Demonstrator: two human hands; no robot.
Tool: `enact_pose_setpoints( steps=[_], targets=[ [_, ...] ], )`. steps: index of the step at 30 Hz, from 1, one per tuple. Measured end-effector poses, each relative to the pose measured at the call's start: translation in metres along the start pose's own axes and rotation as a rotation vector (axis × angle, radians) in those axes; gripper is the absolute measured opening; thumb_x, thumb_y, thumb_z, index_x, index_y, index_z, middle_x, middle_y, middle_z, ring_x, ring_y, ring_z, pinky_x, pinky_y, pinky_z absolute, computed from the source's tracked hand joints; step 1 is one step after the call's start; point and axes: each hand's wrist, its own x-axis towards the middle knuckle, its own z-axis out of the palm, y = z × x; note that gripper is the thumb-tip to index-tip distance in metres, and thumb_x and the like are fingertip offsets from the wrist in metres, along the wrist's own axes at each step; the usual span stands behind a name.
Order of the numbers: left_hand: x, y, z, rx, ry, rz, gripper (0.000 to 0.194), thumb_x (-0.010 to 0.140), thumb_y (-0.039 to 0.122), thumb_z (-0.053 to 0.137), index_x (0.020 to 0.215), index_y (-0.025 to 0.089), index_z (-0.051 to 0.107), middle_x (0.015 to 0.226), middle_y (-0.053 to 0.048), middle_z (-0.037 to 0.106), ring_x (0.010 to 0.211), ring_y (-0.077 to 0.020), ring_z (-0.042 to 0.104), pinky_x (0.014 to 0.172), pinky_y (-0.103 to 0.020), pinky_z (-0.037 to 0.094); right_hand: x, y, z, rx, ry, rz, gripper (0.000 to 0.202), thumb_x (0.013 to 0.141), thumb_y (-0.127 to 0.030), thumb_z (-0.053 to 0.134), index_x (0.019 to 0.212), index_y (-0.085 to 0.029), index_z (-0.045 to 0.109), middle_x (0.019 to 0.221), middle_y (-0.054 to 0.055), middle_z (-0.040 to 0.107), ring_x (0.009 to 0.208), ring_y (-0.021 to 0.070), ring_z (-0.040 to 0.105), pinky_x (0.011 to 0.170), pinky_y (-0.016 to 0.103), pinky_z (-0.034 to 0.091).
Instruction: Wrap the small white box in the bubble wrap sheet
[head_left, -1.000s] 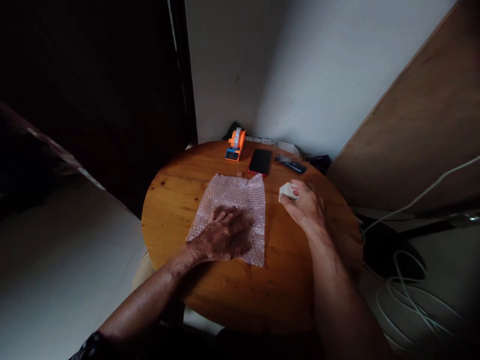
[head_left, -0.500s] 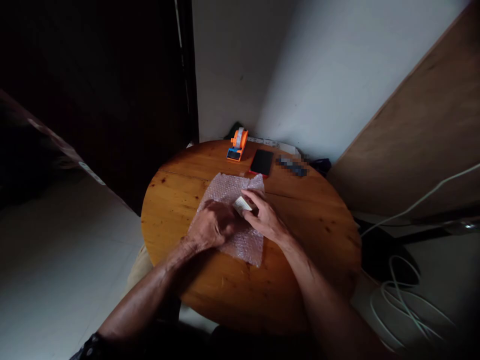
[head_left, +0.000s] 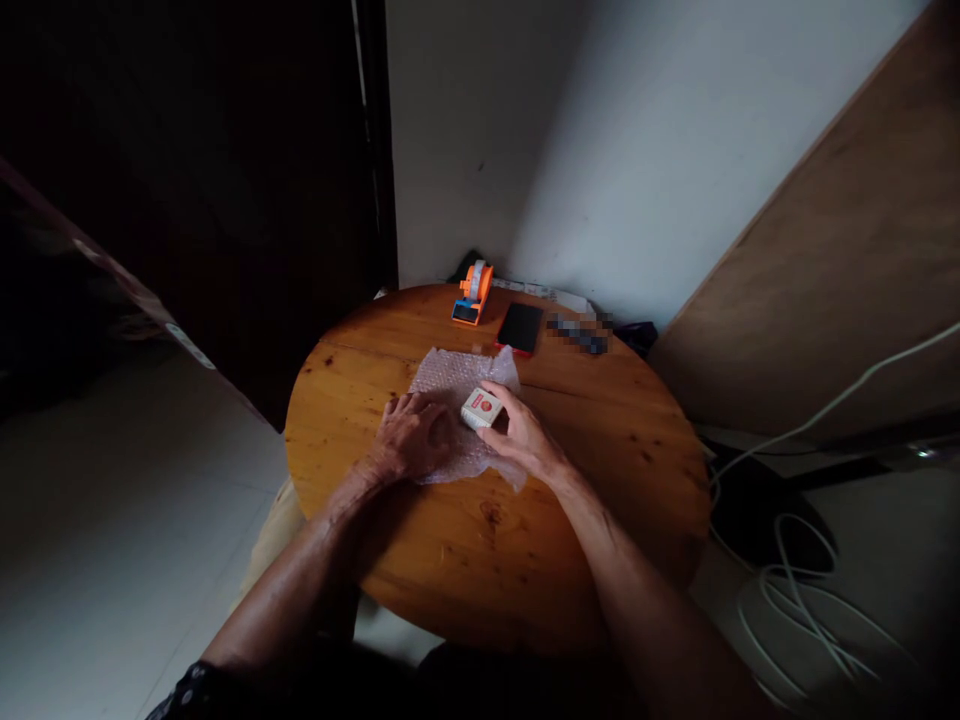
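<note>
A small white box (head_left: 481,408) with a red print on top is over the bubble wrap (head_left: 454,372) on the round wooden table. My right hand (head_left: 521,433) grips the box from its right side, thumb at the near edge and fingers at the far edge. At the left edge of the wrap lies my left hand (head_left: 411,436), its fingers bent over the sheet and partly blurred. The near edge of the wrap is crumpled between the two hands.
An orange tape dispenser (head_left: 474,292), a dark phone-like object with a red edge (head_left: 520,328) and a pixelated item (head_left: 581,333) stand toward the back of the table (head_left: 600,450). A pale cable (head_left: 806,590) is coiled on the floor at right.
The box's printed red top has come into view. The wrap's near edge has moved away from me and is now crumpled. My left hand has shifted slightly left.
</note>
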Motion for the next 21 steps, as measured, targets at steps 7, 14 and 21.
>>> enact_pose_setpoints(
  steps=[7, 14, 21],
  targets=[
    [0.0, 0.003, -0.007, -0.032, -0.066, -0.031, 0.074, 0.074, 0.033, 0.069, 0.144, 0.019, 0.049, 0.143, -0.013, 0.054, 0.13, -0.0364, 0.048, 0.112, -0.054, 0.037, -0.004, -0.008, 0.004, 0.038, -0.117, -0.085, 0.071, 0.073, -0.015, 0.06, 0.143, -0.022, 0.05, 0.138, 0.012, 0.063, 0.124, 0.0278, 0.062, 0.109, 0.047, 0.047],
    [-0.001, 0.004, -0.011, -0.057, -0.098, -0.042, 0.075, 0.075, 0.034, 0.069, 0.146, 0.019, 0.048, 0.146, -0.014, 0.051, 0.133, -0.0365, 0.046, 0.114, -0.054, 0.035, -0.004, -0.008, -0.003, -0.005, -0.14, -0.03, 0.072, 0.073, -0.017, 0.064, 0.143, -0.019, 0.049, 0.145, 0.015, 0.057, 0.132, 0.0297, 0.057, 0.113, 0.05, 0.044],
    [0.0, 0.0, -0.008, -0.058, -0.1, -0.023, 0.073, 0.076, 0.033, 0.07, 0.145, 0.022, 0.048, 0.146, -0.013, 0.051, 0.132, -0.0363, 0.046, 0.113, -0.055, 0.036, -0.002, -0.012, -0.004, 0.01, -0.176, -0.046, 0.057, 0.074, -0.012, 0.058, 0.131, -0.021, 0.058, 0.129, 0.01, 0.069, 0.118, 0.0255, 0.066, 0.105, 0.044, 0.052]
  ],
)
